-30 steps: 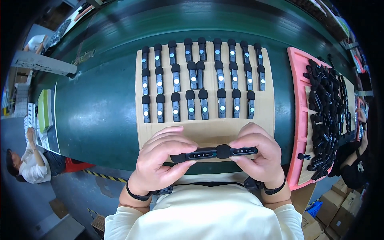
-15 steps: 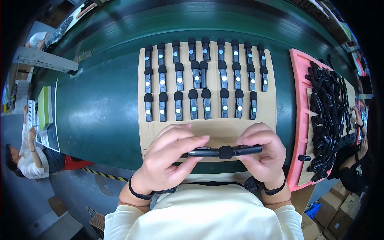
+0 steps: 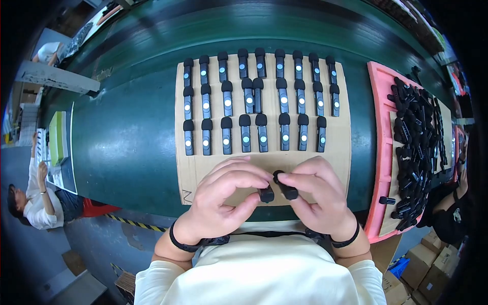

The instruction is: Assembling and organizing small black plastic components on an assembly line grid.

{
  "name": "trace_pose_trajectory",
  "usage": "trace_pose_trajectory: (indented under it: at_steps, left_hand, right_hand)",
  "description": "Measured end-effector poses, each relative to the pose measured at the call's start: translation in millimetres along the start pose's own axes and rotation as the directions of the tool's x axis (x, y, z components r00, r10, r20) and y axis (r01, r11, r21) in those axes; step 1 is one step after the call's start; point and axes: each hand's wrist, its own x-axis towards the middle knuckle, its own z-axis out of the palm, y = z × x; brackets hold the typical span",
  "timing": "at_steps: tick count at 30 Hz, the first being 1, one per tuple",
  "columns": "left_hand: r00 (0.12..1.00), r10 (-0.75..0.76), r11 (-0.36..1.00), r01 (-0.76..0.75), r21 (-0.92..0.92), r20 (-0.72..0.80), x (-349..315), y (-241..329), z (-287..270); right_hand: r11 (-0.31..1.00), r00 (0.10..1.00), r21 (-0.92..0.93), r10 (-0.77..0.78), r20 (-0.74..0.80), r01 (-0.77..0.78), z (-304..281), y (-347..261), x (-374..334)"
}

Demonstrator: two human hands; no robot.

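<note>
Close above the front of a cardboard sheet (image 3: 264,161), both hands each pinch a small black clip-on microphone. My left hand (image 3: 223,195) is closed on one microphone (image 3: 266,194), seen mostly end-on between thumb and fingertips. Tilted in my right hand (image 3: 323,195) is the other microphone (image 3: 287,189), held between thumb and forefinger. A narrow gap separates the two. Beyond my hands, several like microphones (image 3: 226,137) with foam tops and round pale stickers lie in three rows on the cardboard; in the middle row, two lie side by side touching.
A green worktop (image 3: 127,137) carries the cardboard. On the right, a pink foam tray (image 3: 377,168) bears a heap of black microphones (image 3: 414,152). A green box (image 3: 58,137) is at far left near a seated person (image 3: 43,203). Another person (image 3: 450,213) works at far right.
The two microphones, held level and end to end before, are now turned more end-on and apart. My right hand has shifted left, bringing the hands closer. The rows look unchanged.
</note>
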Motion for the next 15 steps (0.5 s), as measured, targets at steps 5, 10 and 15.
trace_pose_trajectory:
  at_steps: [5, 10, 15]
  left_hand:
    - [1.0, -0.019, 0.999, 0.019, -0.026, 0.002, -1.1, -0.9, 3.5]
    - [0.999, 0.031, 0.998, -0.032, 0.049, 0.024, 0.0, -0.3, 3.3]
    - [0.997, 0.064, 0.992, -0.067, 0.11, 0.033, -2.0, 1.6, 2.3]
  right_hand:
    - [0.997, 0.998, 0.06, -0.056, -0.02, 0.058, 8.4, 4.2, 0.9]
    - [0.998, 0.999, 0.044, -0.044, -0.025, 0.045, 4.8, 4.6, -2.2]
    - [0.999, 1.0, -0.048, 0.021, -0.011, -0.021, -15.5, 9.2, -12.5]
